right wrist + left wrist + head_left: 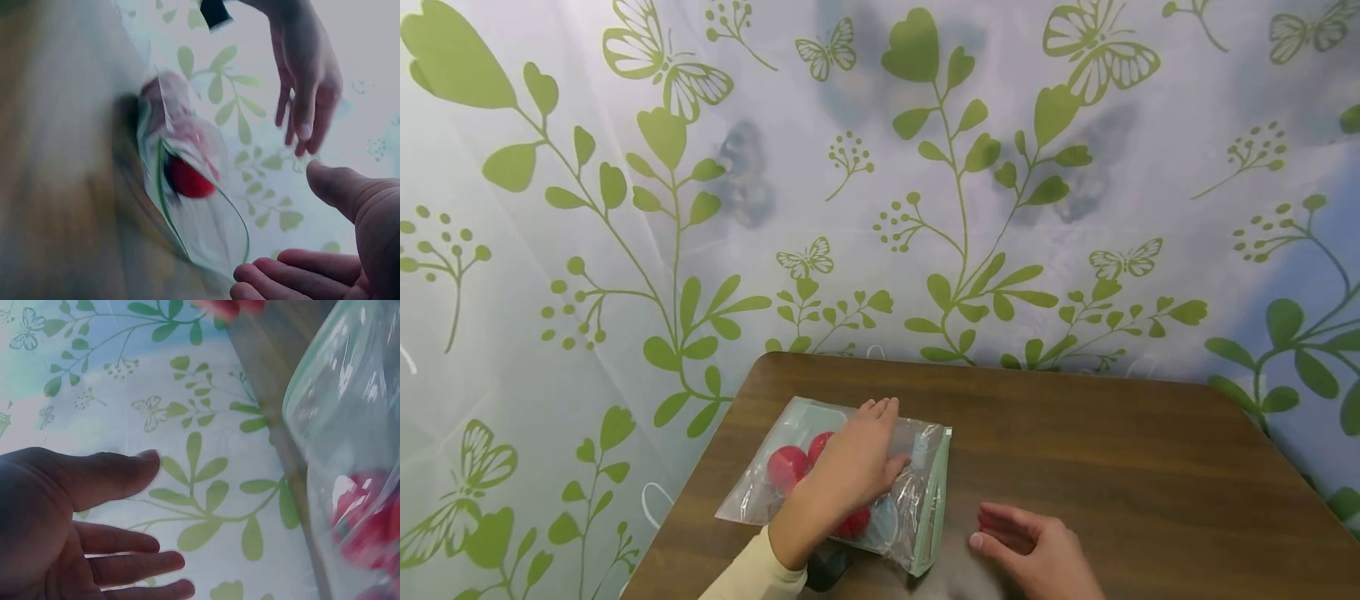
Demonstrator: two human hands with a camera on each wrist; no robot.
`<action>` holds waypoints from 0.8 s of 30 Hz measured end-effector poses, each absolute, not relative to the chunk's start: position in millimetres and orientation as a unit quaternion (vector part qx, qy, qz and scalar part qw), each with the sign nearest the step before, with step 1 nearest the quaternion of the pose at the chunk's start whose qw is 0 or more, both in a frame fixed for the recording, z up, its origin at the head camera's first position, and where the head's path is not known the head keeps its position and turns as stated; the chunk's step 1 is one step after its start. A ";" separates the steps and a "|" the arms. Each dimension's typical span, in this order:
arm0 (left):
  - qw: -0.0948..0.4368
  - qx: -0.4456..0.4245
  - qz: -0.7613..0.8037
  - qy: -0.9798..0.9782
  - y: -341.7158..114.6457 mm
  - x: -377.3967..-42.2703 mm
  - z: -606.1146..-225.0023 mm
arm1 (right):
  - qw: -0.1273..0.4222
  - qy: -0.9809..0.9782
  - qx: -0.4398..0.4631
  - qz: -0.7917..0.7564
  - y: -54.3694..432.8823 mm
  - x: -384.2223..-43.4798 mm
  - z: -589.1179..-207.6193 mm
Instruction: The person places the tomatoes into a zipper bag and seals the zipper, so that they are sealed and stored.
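Observation:
A clear zip bag (801, 412) with a pale green zip edge (934, 508) lies on the table, several red balls (787, 468) inside it. In the right wrist view the mouth of the bag (212, 234) gapes, and a red ball (192, 178) shows within. My left hand (859, 458) hovers over the bag, fingers extended; the left wrist view has this hand (69, 525) holding nothing, apart from the bag (350, 419). Just right of the zip edge is my right hand (1037, 550), its fingers loosely bent and nothing in them.
The brown wooden table (1112, 450) extends to the right of the bag. Behind it hangs a white curtain (850, 317) printed with green leaves and butterflies. Something black (826, 567), only partly visible, is below the left wrist.

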State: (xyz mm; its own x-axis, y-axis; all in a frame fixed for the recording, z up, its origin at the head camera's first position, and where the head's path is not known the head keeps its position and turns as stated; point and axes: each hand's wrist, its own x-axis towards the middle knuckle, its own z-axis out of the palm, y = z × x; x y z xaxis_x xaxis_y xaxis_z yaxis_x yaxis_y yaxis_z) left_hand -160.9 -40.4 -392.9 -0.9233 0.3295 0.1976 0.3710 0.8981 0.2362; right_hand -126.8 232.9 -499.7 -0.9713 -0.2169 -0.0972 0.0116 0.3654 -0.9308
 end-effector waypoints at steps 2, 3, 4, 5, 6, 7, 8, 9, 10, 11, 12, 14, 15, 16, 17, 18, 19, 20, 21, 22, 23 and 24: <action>0.071 -0.188 -0.141 -0.969 -42.1 -168.9 -388.4 | 0.152 0.807 -0.067 -0.567 235.9 -126.8 -504.2; 0.068 -0.192 -0.142 -0.969 -42.6 -173.4 -386.8 | 0.172 0.799 -0.070 -0.572 236.2 -126.1 -506.2; 0.066 -0.195 -0.146 -0.968 -42.7 -177.0 -385.2 | 0.193 0.792 -0.072 -0.574 236.2 -126.1 -508.9; 0.066 -0.197 -0.148 -0.967 -42.5 -181.1 -384.6 | 0.211 0.787 -0.075 -0.575 235.6 -125.7 -511.2; 0.067 -0.200 -0.148 -0.966 -41.8 -185.2 -383.9 | 0.228 0.780 -0.076 -0.578 234.6 -124.7 -512.9; 0.070 -0.205 -0.146 -0.965 -41.5 -188.9 -383.4 | 0.243 0.773 -0.077 -0.581 232.5 -123.4 -513.5; 0.070 -0.208 -0.143 -0.965 -41.1 -192.7 -383.5 | 0.257 0.767 -0.075 -0.583 230.2 -121.9 -513.9; 0.069 -0.211 -0.139 -0.965 -40.3 -196.6 -383.7 | 0.265 0.758 -0.069 -0.592 227.0 -119.1 -512.7; 0.069 -0.215 -0.135 -0.965 -39.5 -200.2 -384.2 | 0.279 0.750 -0.063 -0.596 224.9 -117.7 -512.5; 0.069 -0.219 -0.127 -0.965 -38.4 -204.2 -384.8 | 0.289 0.741 -0.058 -0.603 222.7 -115.8 -512.9; 0.064 -0.222 -0.122 -0.965 -37.2 -207.7 -385.3 | 0.299 0.732 -0.050 -0.611 221.0 -114.3 -513.2; 0.053 -0.226 -0.114 -0.966 -34.8 -215.3 -387.1 | 0.314 0.717 -0.031 -0.622 218.2 -112.4 -515.0; 0.047 -0.228 -0.110 -0.966 -33.5 -218.9 -387.7 | 0.320 0.708 -0.020 -0.630 216.9 -111.6 -516.2; 0.041 -0.229 -0.108 -0.966 -32.4 -222.2 -388.4 | 0.322 0.697 -0.014 -0.640 215.2 -110.5 -518.3; 0.034 -0.230 -0.105 -0.967 -31.4 -225.7 -389.2 | 0.325 0.687 -0.007 -0.650 213.5 -109.6 -520.7; 0.027 -0.230 -0.105 -0.967 -30.5 -228.9 -390.3 | 0.330 0.681 0.003 -0.654 212.0 -109.4 -522.9; 0.023 -0.232 -0.101 -0.967 -29.5 -232.5 -391.6 | 0.333 0.676 0.009 -0.657 210.0 -108.9 -525.4; 0.019 -0.233 -0.096 -0.968 -28.7 -235.6 -392.7 | 0.334 0.672 0.013 -0.661 207.5 -108.1 -528.5; 0.015 -0.234 -0.092 -0.968 -27.9 -238.7 -394.0 | 0.334 0.669 0.014 -0.663 204.6 -107.3 -531.7; 0.010 -0.235 -0.089 -0.968 -26.9 -242.1 -396.0 | 0.335 0.667 0.014 -0.666 201.8 -106.8 -535.2; 0.006 -0.236 -0.085 -0.968 -25.8 -245.5 -397.9 | 0.336 0.665 0.016 -0.667 199.3 -106.4 -538.5; 0.003 -0.236 -0.082 -0.968 -24.6 -249.0 -399.8 | 0.338 0.664 0.018 -0.667 197.0 -106.2 -541.4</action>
State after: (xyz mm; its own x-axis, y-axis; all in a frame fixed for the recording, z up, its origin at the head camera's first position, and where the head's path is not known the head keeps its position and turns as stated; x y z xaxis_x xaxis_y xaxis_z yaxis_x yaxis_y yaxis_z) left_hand -249.0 -24.6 -399.8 -0.8883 0.4569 0.0455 0.4581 0.8749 0.1575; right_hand -106.2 197.0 -541.4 -0.7713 -0.4260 -0.4728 0.4744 0.1102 -0.8734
